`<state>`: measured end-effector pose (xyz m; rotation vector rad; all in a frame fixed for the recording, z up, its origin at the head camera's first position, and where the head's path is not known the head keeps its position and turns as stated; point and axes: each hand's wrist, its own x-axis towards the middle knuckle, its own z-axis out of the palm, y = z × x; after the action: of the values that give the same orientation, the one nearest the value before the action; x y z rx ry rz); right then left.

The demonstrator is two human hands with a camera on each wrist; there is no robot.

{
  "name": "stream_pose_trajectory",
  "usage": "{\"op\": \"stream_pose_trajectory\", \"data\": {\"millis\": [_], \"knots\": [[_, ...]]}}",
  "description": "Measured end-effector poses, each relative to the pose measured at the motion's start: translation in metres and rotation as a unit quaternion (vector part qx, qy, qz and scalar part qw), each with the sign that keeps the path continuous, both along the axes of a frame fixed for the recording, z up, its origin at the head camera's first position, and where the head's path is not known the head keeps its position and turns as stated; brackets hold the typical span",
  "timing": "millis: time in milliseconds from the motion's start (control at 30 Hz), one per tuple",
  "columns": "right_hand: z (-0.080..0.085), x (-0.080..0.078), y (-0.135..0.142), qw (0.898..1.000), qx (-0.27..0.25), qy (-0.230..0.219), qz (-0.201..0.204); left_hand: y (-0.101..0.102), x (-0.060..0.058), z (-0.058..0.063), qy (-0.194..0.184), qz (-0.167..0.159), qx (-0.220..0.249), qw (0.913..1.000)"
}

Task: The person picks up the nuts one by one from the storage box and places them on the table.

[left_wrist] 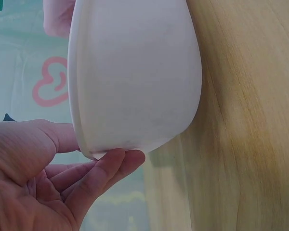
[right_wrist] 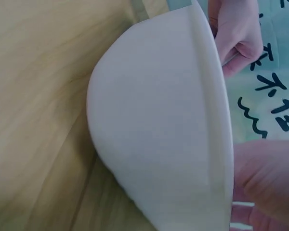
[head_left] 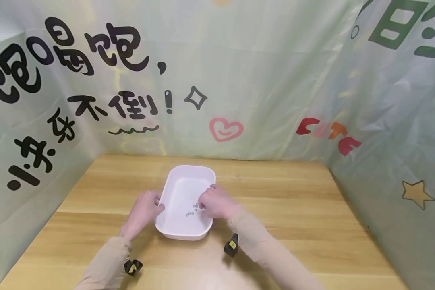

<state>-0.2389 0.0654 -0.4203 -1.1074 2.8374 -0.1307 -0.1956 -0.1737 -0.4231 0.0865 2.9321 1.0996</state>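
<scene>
A white plastic basin point(head_left: 188, 185) with rounded corners sits on the wooden table. Several tiny greyish ring-like pieces point(head_left: 190, 214) lie on its floor, too small to identify. My left hand point(head_left: 145, 210) holds the basin's left rim; in the left wrist view, thumb and fingers of that hand point(left_wrist: 33, 178) pinch the basin's edge point(left_wrist: 139, 72). Over the right rim bends my right hand point(head_left: 217, 201), its fingertips down inside beside the little pieces. In the right wrist view the basin wall point(right_wrist: 154, 106) hides most of this hand's fingers point(right_wrist: 243, 211), so whether they hold a piece does not show.
The wooden table point(head_left: 275, 201) extends around the basin. A pale printed curtain point(head_left: 275, 80) encloses the back and both sides. Dark wrist cameras point(head_left: 232, 245) sit on both sleeves, near the tabletop.
</scene>
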Motion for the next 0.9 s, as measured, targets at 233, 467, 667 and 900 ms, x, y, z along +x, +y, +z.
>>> {"op": "stream_pose_trajectory", "data": {"millis": [233, 467, 667, 900], "knots": [[-0.005, 0.004, -0.015, 0.998, 0.061, -0.003, -0.03, 0.0, 0.001, -0.005, 0.009, 0.002, 0.001, 1.0], [-0.01, 0.004, -0.021, 0.997, 0.067, -0.01, -0.047, 0.0, 0.0, -0.005, 0.007, 0.003, 0.009, 0.9999], [-0.01, 0.002, -0.025, 0.997, 0.066, -0.003, -0.047, -0.002, -0.001, -0.006, 0.013, 0.006, 0.005, 0.9999], [-0.009, 0.003, -0.026, 0.997, 0.063, -0.009, -0.05, -0.002, -0.001, -0.005, 0.009, 0.005, 0.003, 0.9999]]}}
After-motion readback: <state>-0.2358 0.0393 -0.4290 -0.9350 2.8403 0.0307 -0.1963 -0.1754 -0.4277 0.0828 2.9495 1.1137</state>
